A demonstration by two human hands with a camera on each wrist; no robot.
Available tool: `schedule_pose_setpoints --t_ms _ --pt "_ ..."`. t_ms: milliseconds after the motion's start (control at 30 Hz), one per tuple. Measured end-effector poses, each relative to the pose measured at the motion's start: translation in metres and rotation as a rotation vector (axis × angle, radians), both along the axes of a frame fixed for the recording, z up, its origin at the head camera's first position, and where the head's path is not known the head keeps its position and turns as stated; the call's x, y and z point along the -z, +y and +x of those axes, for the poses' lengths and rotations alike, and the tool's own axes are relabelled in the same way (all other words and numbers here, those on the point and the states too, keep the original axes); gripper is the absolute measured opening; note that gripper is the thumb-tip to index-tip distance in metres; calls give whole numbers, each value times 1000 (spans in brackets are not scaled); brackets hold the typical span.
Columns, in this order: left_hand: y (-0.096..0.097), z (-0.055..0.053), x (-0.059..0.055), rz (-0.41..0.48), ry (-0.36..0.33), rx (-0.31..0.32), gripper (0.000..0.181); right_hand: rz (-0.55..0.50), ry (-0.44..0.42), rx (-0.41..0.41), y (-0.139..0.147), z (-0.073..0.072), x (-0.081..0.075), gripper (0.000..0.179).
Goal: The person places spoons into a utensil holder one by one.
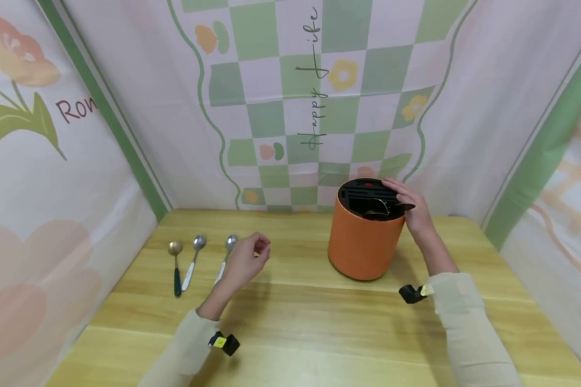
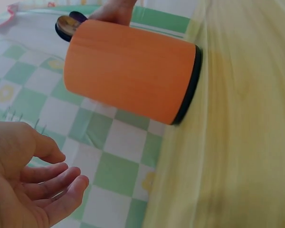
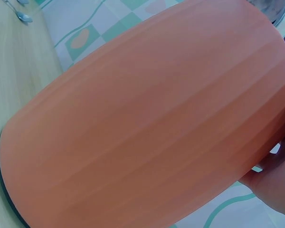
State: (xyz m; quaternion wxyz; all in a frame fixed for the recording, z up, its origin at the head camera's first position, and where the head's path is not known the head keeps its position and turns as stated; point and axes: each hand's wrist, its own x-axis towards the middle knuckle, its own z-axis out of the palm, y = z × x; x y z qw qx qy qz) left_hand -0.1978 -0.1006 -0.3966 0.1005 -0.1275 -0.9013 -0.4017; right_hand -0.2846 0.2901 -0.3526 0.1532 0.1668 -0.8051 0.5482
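An orange cylindrical utensil holder (image 1: 363, 247) with a black slotted top (image 1: 360, 188) stands on the table at the right of centre. Dark utensil heads (image 2: 66, 27) stick up from its opening; their exact kind is hard to tell. My right hand (image 1: 411, 207) grips the holder's upper right side, fingers over the rim, partly hidden by the holder in the right wrist view. Nothing is in my left hand (image 1: 247, 258), which hovers with loosely bent fingers near a silver spoon (image 1: 231, 242) and partly covers that spoon's white handle.
Left of that spoon lie another silver spoon (image 1: 199, 243) with a white handle and a gold spoon (image 1: 175, 248) with a dark green handle. All sit on the wooden table (image 1: 319, 333). Printed curtains (image 1: 281, 107) surround the table at the back and sides.
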Motion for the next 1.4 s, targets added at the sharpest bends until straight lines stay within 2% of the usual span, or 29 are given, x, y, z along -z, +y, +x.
schedule_pose_setpoints --t_ms 167,400,533,833,1100,1300,1400 --pt "-14 2 12 6 -39 -39 13 -10 2 -7 0 -1 3 41" --pt "-37 2 25 -23 -5 -82 19 -16 -13 -8 1 -2 3 42" --pt "-49 1 31 -47 -15 -116 21 -31 -29 -19 1 0 2 42" --pt "-74 -4 48 -131 -101 -198 30 -56 -39 -33 0 1 1 43" --pt "-88 -12 59 -242 -191 -248 33 -25 -5 -19 0 0 2 42" --pt "-92 -16 65 -335 -251 -262 16 -24 -6 -21 0 1 2 42" --pt "-94 -18 66 -336 -275 -254 8 -29 -6 -23 0 2 1 42"
